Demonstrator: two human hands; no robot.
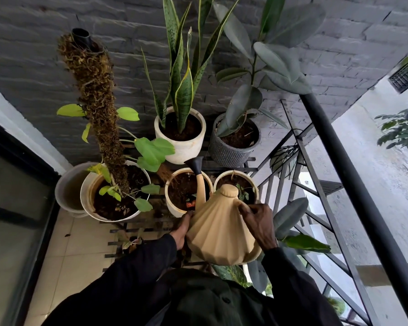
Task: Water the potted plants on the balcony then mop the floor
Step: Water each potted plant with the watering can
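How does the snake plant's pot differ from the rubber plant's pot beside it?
The snake plant's pot is cream and smooth; the rubber plant's pot is grey and ribbed. The first holds stiff upright blades, the second broad oval leaves on a leaning stem. Both are round, hold dark soil, and sit on the black rack.

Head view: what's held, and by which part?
Beige watering can: right hand grips the handle's upper end near the lid; left hand rests against the body's side.

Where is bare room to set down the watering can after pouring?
The tiled floor between the glass door and the plant stand is the widest free patch. A narrow strip of bare slats lies before the big white pot. Behind it the pots stand crowded, close together.
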